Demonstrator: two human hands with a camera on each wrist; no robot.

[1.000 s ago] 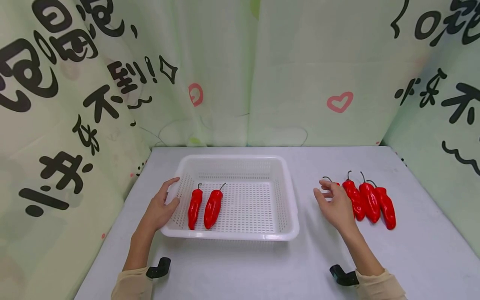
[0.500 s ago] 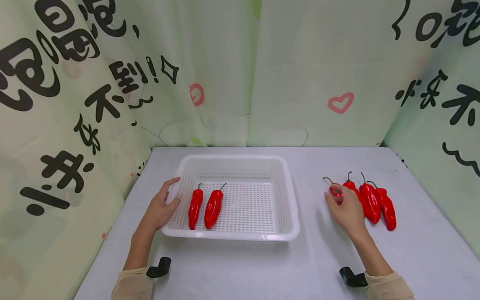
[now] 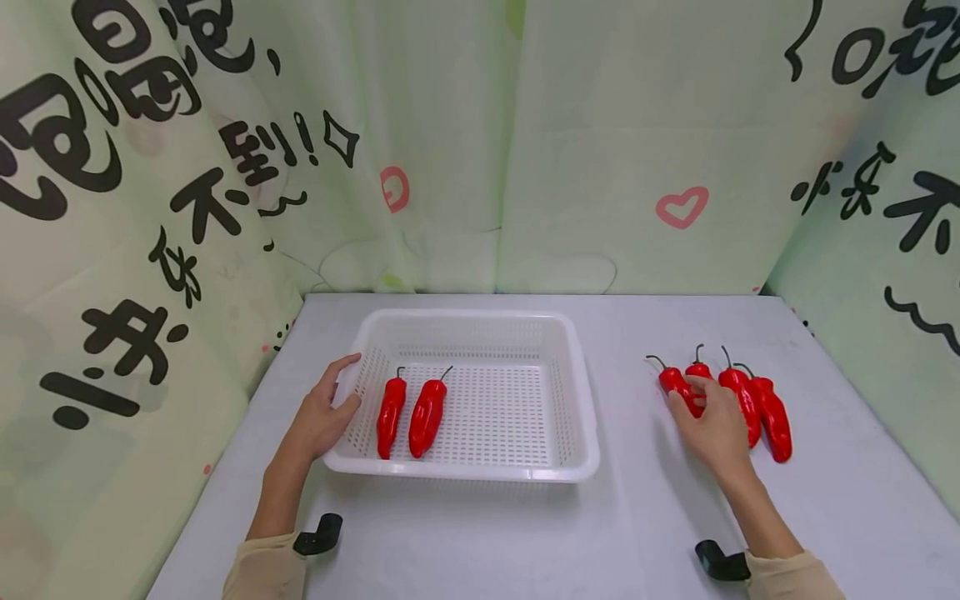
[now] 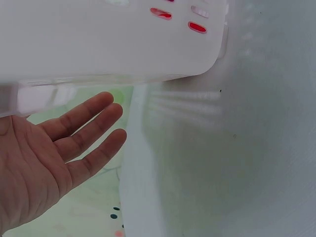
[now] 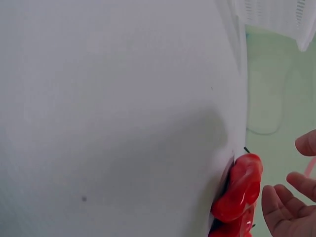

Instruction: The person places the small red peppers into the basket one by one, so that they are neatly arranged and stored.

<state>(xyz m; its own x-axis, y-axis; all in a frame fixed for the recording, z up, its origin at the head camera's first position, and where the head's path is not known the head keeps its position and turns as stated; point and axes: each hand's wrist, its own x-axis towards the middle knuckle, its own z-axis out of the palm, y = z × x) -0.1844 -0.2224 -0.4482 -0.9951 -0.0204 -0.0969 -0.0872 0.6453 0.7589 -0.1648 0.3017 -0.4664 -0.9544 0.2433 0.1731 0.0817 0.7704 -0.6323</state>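
Observation:
A white perforated plastic basket (image 3: 510,471) stands on the table with two red peppers inside, a slimmer pepper (image 3: 389,417) on the left and a wider pepper (image 3: 426,418) beside it. My left hand (image 3: 321,419) rests at the basket's left rim, thumb and fingers spread; the left wrist view has its fingers (image 4: 94,133) extended just under the rim. To the right lie several red peppers (image 3: 772,417) side by side, stems pointing away. My right hand (image 3: 716,421) reaches over the left ones, partly hiding them. Its fingers (image 5: 281,202) are loosely bent beside a pepper (image 5: 239,190), with a gap showing.
A pale cloth covers the table (image 3: 480,542). Light green curtains (image 3: 585,150) with black lettering enclose the back and both sides. A black wrist device (image 3: 318,535) sits by the left sleeve, and another wrist device (image 3: 722,562) by the right sleeve.
My right hand has moved rightward and slightly toward me over the peppers, uncovering the leftmost one. My left hand, the basket and its two peppers have stayed in place.

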